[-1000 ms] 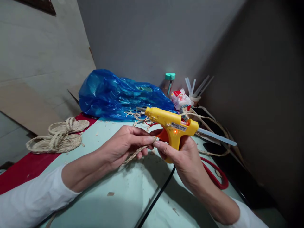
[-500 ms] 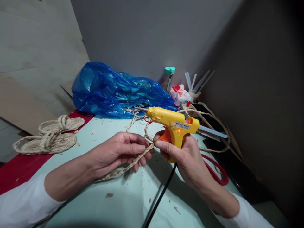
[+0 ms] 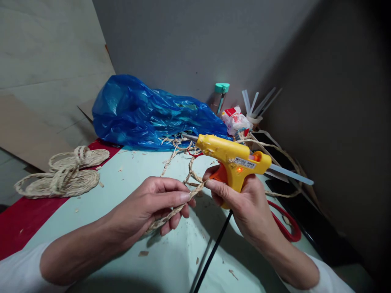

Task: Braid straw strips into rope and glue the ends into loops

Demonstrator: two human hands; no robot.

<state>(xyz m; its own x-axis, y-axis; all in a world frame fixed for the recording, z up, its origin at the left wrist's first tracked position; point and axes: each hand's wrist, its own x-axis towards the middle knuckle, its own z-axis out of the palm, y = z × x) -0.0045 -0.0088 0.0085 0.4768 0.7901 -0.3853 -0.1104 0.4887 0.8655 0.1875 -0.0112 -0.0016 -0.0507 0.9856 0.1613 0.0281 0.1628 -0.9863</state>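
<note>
While my left hand pinches the braided straw cord between thumb and fingers, my right hand grips the yellow glue gun by its handle, one fingertip also touching the cord. Its black cable runs down across the pale green table. Farther left lie coiled straw pieces; beyond sits a blue plastic bag, and glue sticks stand in a cup

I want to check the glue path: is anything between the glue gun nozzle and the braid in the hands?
Nothing visible. The nozzle points left, above and beyond the braid, which the left hand and right hand pinch.
</note>
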